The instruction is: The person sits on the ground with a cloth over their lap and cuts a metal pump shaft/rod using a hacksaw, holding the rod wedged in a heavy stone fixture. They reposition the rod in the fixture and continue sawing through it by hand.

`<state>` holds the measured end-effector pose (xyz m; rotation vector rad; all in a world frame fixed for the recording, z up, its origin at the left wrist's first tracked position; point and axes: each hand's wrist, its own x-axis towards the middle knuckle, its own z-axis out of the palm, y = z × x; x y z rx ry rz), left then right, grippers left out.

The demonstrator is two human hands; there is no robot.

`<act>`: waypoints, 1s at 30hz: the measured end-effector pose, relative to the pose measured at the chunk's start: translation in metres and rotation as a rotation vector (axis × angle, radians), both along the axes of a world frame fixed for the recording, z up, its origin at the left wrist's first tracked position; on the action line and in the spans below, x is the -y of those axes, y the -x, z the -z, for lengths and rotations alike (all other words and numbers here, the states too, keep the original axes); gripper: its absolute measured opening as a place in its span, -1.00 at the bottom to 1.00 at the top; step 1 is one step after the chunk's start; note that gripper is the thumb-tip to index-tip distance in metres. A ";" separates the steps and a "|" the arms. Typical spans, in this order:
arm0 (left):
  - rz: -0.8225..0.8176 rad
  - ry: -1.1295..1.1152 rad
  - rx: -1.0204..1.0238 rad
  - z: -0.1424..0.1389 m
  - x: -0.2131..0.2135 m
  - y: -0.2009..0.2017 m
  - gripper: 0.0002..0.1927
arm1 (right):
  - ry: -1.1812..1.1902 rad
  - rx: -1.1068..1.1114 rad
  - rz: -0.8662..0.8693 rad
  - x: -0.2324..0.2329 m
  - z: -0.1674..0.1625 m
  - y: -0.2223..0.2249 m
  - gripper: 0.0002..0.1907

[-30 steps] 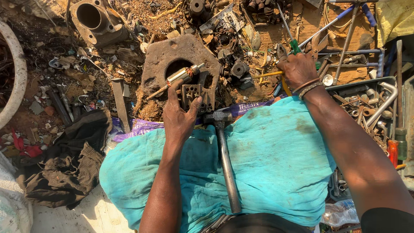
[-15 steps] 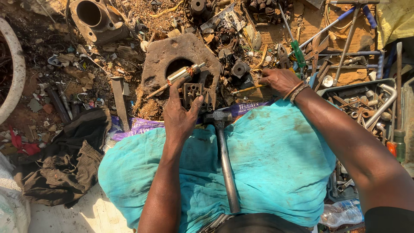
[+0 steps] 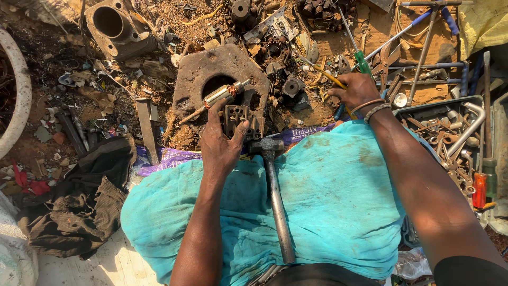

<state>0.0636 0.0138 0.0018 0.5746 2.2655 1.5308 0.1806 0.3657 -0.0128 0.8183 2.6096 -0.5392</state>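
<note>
Across the dirt ground ahead of the knees lies a thick scatter of rusty scrap. At the top left sits a hollow cast-metal housing (image 3: 115, 27); at the far left edge curves a pale ring (image 3: 15, 95), and below it dark crumpled rags (image 3: 84, 204) spread over the ground. A flat rusted plate (image 3: 219, 79) with a round hole lies in the middle, and a small motor armature (image 3: 218, 96) with a copper end and a thin shaft rests slantwise over that hole. Just right of the plate cluster black gears and fittings (image 3: 288, 87). At the right stands a grey tray (image 3: 423, 108) of wrenches and bent pipe, with a blue-handled wheel brace (image 3: 423, 32) above it. A hammer (image 3: 275, 196) lies along the turquoise cloth (image 3: 328, 196) over the lap, its head touching the bracket's side.

Left hand (image 3: 222, 145) reaches forward from the lap, arm straight, thumb on one side and fingers spread up the other; its grip is closed around a small perforated metal bracket (image 3: 236, 116) held at the plate's near edge, with the index fingertip close to the armature.

Right hand (image 3: 357, 91), wrist ringed by bracelets, stretches out to the right over the scrap, knuckles up. Its grip is narrow, closed on a green-handled screwdriver (image 3: 355, 74), which rises past the fingers; a yellow-handled tool lies slantwise just beside them.
</note>
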 end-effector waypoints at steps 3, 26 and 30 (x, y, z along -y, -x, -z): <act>0.001 -0.003 -0.021 0.000 -0.001 0.001 -0.38 | -0.084 0.094 -0.148 0.000 0.013 0.008 -0.77; -0.053 0.019 -0.063 0.008 -0.004 0.003 -0.33 | 0.035 -0.182 0.040 0.016 -0.010 -0.007 -0.84; -0.094 -0.021 -0.053 0.014 -0.004 0.001 -0.33 | -0.096 -0.042 -0.015 0.017 -0.010 -0.017 -0.69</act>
